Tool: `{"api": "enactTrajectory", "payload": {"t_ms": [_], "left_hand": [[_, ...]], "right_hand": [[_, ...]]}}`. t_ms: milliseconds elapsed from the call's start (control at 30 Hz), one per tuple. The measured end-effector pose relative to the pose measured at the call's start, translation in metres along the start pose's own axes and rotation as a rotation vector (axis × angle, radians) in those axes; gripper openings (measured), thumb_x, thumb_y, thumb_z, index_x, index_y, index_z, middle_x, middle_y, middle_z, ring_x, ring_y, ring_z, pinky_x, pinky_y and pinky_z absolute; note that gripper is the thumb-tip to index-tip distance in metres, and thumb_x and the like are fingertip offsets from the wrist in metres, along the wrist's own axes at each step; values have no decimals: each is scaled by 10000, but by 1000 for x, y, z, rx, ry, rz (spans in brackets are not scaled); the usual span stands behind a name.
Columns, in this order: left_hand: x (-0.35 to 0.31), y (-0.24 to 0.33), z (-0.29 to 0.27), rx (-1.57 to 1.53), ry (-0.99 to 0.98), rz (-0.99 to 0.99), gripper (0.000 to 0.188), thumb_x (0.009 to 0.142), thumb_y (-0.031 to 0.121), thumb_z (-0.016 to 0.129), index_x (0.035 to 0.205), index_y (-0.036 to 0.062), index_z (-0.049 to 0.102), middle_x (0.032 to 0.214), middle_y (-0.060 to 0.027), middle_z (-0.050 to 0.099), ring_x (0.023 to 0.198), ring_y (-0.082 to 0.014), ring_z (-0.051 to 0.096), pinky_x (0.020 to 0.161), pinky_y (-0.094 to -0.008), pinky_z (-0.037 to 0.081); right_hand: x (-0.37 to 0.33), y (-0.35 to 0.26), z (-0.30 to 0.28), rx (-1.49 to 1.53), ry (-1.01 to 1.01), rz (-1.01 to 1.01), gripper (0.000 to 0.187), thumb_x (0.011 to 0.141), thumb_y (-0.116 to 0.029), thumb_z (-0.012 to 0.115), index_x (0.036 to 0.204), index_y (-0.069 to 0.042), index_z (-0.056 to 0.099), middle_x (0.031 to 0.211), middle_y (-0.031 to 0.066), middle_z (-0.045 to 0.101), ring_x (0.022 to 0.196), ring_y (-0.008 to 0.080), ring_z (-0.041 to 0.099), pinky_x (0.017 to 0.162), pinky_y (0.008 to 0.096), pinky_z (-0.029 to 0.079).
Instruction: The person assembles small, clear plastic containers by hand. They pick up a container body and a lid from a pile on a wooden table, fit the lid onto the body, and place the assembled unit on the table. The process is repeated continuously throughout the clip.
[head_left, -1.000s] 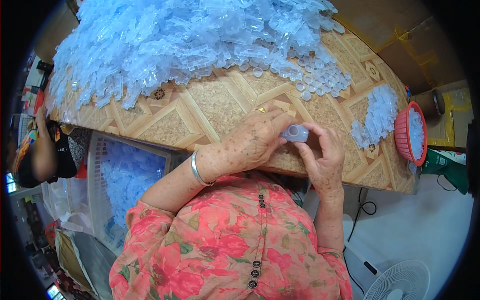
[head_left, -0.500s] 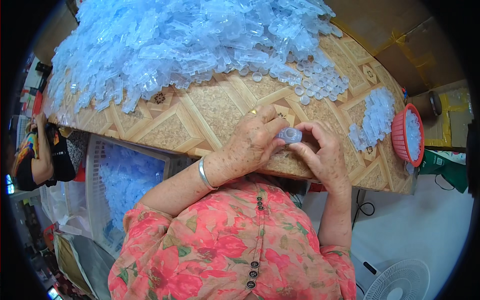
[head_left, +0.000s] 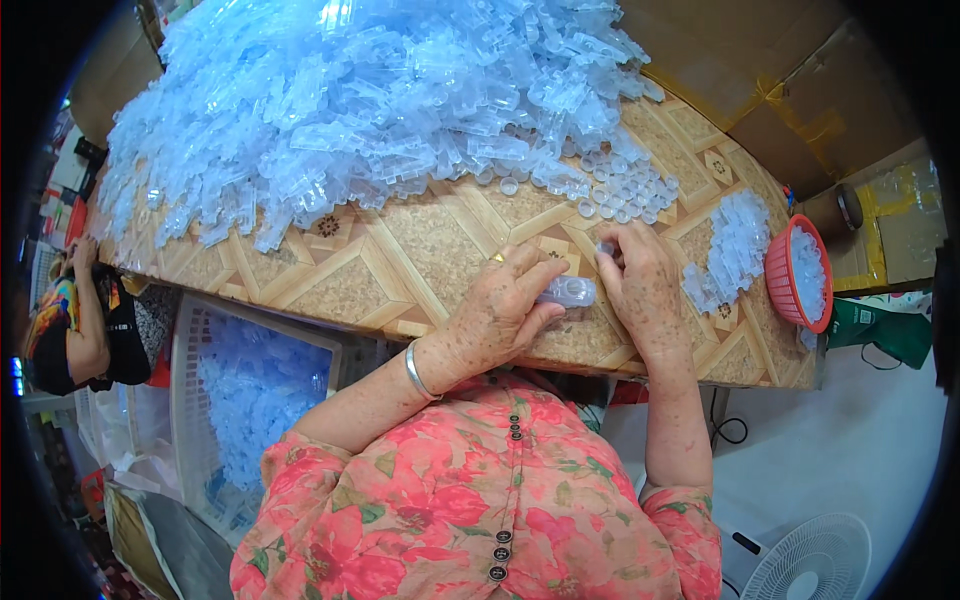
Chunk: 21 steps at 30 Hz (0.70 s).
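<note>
My left hand (head_left: pixel 500 305), with a ring and a silver bangle, grips a clear plastic case (head_left: pixel 570 291) between thumb and fingers, just above the table's near edge. To its right, my right hand (head_left: pixel 642 285) pinches a small round clear cap (head_left: pixel 606 249) at its fingertips, apart from the case. Beyond my hands lies a group of loose round caps (head_left: pixel 625 197). A great heap of clear bluish plastic pieces (head_left: pixel 380 110) covers the far side of the table (head_left: pixel 420 235).
At the right, stacked clear pieces (head_left: pixel 738 248) lie beside a red basket (head_left: pixel 780 285) holding more. A pale crate (head_left: pixel 187 400) of pieces stands below the table's left edge. Cardboard (head_left: pixel 780 70) borders the far right. A white fan (head_left: pixel 812 565) stands low right; another person (head_left: pixel 85 320) is far left.
My hands have parted: the right has let go of the case and moved up, pinching a cap. The left keeps the case. The whole view has shifted slightly.
</note>
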<state>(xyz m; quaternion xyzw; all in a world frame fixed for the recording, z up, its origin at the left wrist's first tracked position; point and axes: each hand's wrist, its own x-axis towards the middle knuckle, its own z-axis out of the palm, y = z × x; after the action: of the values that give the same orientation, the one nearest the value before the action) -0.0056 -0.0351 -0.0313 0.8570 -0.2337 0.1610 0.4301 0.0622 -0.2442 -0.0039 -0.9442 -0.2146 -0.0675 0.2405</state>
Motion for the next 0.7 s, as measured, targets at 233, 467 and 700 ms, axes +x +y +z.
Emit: {"api": "enactTrajectory", "payload": {"t_ms": [233, 467, 700], "left_hand": [[0, 1, -2, -19, 10, 14, 490, 819, 84, 786, 1272, 15, 611, 1128, -174, 625, 995, -379, 609, 863, -442, 515], [1, 0, -2, -47, 24, 22, 490, 804, 73, 796, 1258, 16, 622, 1119, -175, 636, 975, -377, 617, 843, -433, 518], [3, 1, -3, -42, -3, 9, 488, 794, 70, 803, 1251, 26, 636, 1097, -159, 652, 970, -362, 625, 828, -422, 520]], "right_hand": [[-33, -6, -25, 170, -32, 136, 171, 879, -51, 695, 1044, -6, 699, 914, 135, 668, 753, 278, 667, 717, 399, 534], [-46, 1, -41, 263, -70, 263, 156, 898, -37, 675, 1041, 11, 713, 872, 140, 706, 701, 242, 677, 671, 364, 538], [-49, 18, -37, 284, -28, 206, 201, 890, -19, 670, 1084, 23, 701, 916, 152, 697, 748, 251, 689, 701, 367, 544]]}}
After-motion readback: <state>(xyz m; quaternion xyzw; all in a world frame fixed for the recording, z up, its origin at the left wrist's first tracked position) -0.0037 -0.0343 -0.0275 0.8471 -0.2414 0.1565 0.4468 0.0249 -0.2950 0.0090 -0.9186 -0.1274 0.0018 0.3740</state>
